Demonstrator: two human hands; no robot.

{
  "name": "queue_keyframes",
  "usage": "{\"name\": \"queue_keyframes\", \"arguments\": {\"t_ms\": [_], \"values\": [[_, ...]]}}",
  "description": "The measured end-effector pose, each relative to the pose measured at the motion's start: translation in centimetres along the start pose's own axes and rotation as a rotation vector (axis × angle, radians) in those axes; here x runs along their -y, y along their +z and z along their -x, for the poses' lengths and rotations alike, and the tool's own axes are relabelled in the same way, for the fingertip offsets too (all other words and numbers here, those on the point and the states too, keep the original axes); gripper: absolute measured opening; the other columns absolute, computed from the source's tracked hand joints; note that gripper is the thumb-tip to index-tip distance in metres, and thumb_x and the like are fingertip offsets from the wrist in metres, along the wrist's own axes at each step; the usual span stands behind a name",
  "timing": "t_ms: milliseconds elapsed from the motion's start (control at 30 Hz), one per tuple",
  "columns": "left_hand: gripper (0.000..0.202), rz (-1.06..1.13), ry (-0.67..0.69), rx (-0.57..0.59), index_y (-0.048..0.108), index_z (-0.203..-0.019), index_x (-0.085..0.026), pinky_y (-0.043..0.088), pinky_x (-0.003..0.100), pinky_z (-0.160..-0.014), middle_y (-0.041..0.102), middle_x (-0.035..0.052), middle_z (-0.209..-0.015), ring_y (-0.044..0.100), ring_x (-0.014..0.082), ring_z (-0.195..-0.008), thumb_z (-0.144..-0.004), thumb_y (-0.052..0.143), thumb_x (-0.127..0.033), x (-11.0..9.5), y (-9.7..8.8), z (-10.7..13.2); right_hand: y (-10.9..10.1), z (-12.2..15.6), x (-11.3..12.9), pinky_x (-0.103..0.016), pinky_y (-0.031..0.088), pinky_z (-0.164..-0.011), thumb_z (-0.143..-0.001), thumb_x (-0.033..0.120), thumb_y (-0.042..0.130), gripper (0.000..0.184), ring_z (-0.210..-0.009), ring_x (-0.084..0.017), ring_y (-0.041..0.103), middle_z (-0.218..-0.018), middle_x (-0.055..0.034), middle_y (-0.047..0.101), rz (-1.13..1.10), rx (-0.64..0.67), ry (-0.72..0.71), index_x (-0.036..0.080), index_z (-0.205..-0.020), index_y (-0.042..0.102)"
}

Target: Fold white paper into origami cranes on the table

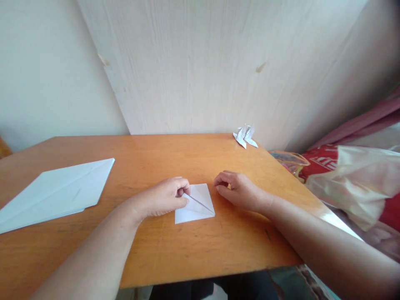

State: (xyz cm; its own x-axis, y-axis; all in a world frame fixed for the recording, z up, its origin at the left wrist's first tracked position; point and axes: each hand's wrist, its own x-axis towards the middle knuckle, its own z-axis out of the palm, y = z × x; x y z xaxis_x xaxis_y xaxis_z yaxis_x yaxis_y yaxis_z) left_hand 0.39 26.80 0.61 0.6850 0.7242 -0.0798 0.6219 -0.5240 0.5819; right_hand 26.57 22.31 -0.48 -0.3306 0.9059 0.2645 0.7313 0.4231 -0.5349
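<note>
A small square of folded white paper (198, 191) lies on the wooden table in front of me. A diagonal crease runs across it, and one flap is lifted slightly along that line. My left hand (170, 195) pinches the raised flap at the paper's left side between thumb and fingers. Just right of the paper, my right hand (239, 191) rests on its side with fingers loosely curled. Its thumb and fingertips are a little apart, with nothing between them, and it does not touch the paper.
Larger white paper sheets (71, 187) lie stacked on the left of the table (162, 258). Two small folded paper figures (245, 136) stand at the back right corner. Beyond the right edge are red and pale plastic bags (359, 175). A pale wooden panel (193, 66) rises behind.
</note>
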Motion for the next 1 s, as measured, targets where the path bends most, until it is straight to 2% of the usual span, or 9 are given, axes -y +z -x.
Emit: {"name": "queue_keyframes", "arguments": {"t_ms": [233,467,667,800,1000], "values": [[0.027,-0.122,0.057,-0.051,0.063,-0.097,-0.024,0.042,0.030,-0.074,0.060,0.0009,-0.097,0.055,0.0204,-0.089,-0.076,0.070,-0.039,-0.4,-0.1,0.2,-0.4,0.4,0.4,-0.026,0.044,-0.068,-0.084,0.011,0.054,0.018,-0.075,-0.015,0.061,-0.087,-0.0017,0.069,-0.028,0.090,-0.031,0.020,-0.090,0.068],[0.020,-0.239,0.176,-0.084,0.065,-0.097,-0.024,0.039,0.035,-0.088,0.058,0.0012,-0.098,0.052,0.0231,-0.098,-0.076,0.067,-0.025,-2.0,0.4,0.2,-0.1,0.8,0.4,-0.025,0.046,-0.072,-0.082,0.009,0.055,0.018,-0.080,-0.015,0.061,-0.088,-0.0009,0.068,-0.045,0.182,-0.138,0.021,-0.090,0.067],[0.015,-0.278,0.229,-0.071,0.065,-0.093,-0.025,0.037,0.036,-0.085,0.057,0.0010,-0.094,0.051,0.0229,-0.095,-0.077,0.066,-0.024,-2.9,1.2,0.2,-0.3,1.0,1.2,-0.025,0.043,-0.068,-0.083,0.010,0.055,0.015,-0.075,-0.014,0.059,-0.083,0.0001,0.067,-0.054,0.274,-0.158,0.020,-0.081,0.066],[0.011,-0.254,0.252,-0.042,0.065,-0.089,-0.026,0.037,0.035,-0.082,0.058,0.0007,-0.094,0.051,0.0224,-0.093,-0.078,0.067,-0.024,-3.0,1.5,0.1,-0.2,1.1,1.4,-0.024,0.041,-0.063,-0.082,0.012,0.056,0.014,-0.069,-0.013,0.057,-0.083,0.0006,0.069,-0.075,0.339,-0.096,0.021,-0.082,0.068],[0.009,-0.249,0.266,-0.037,0.065,-0.087,-0.025,0.037,0.036,-0.081,0.061,0.0013,-0.093,0.053,0.0228,-0.091,-0.079,0.067,-0.022,-3.4,1.7,0.1,-0.1,1.1,1.2,-0.024,0.041,-0.061,-0.080,0.014,0.059,0.013,-0.068,-0.013,0.058,-0.083,0.0010,0.070,-0.083,0.346,-0.046,0.022,-0.085,0.069]]}}
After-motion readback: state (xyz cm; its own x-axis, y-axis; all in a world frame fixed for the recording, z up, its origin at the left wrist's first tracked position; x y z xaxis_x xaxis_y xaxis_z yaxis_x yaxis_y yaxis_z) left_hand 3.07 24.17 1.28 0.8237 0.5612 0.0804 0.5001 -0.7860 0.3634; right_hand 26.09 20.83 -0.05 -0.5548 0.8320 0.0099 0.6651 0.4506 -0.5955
